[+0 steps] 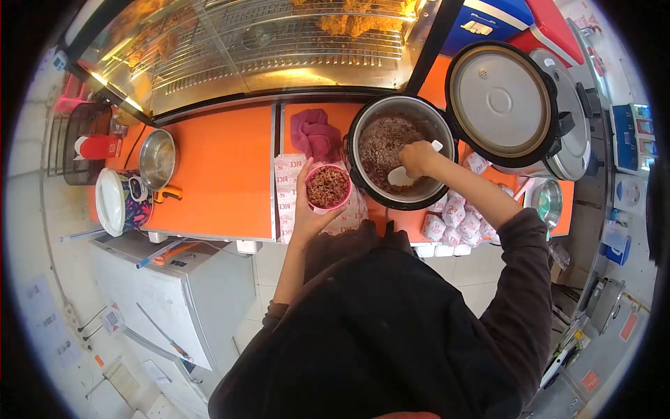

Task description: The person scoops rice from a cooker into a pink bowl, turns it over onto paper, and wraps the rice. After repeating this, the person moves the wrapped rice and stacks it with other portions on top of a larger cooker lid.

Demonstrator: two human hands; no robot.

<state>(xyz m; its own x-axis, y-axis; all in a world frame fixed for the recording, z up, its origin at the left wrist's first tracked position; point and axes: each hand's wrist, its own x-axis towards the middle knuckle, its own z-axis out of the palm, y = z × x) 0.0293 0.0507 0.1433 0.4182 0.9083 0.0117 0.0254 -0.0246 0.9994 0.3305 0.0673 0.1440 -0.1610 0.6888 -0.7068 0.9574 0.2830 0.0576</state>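
Note:
My left hand [305, 218] is wrapped around a small pink cup [348, 191] filled with reddish-brown rice [328, 187]. It holds the cup upright, just left of a rice cooker [393, 203]. Inside the cooker's pot, my right hand [420, 160] grips a white rice paddle [400, 177]. The paddle's blade rests against the brown rice [384, 143] that covers the pot's bottom. Part of its handle sticks out above my fingers. Printed wrapping paper [285, 188] lies beneath the cup, and a maroon cloth [315, 133] is bunched up behind it.
The cooker's lid [498, 102] stands open to the right. Several paper-wrapped bundles [457, 215] are piled beside the cooker, under my right forearm. A glass display case [258, 73] with fried food runs along the back. A metal bowl [158, 159] sits at the left.

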